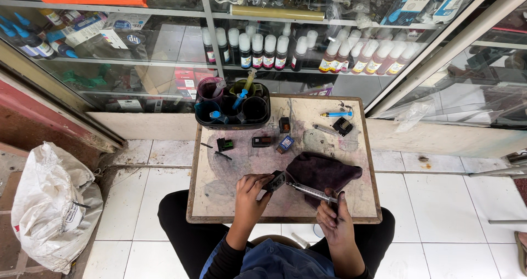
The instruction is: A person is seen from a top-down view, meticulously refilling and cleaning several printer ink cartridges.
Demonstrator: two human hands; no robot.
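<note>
I see a stained table (219,194) carrying a dark purple cloth (324,172). Just left of the cloth, my left hand (250,194) grips a small black cartridge (275,181); below the cloth, my right hand (332,218) grips a syringe (310,192) touching the cartridge.

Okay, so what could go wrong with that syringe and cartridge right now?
The syringe in the right hand points at the cartridge held by the left hand, so its tip might prick a finger. Ink may drip past the dark cloth onto the already stained table.
</note>
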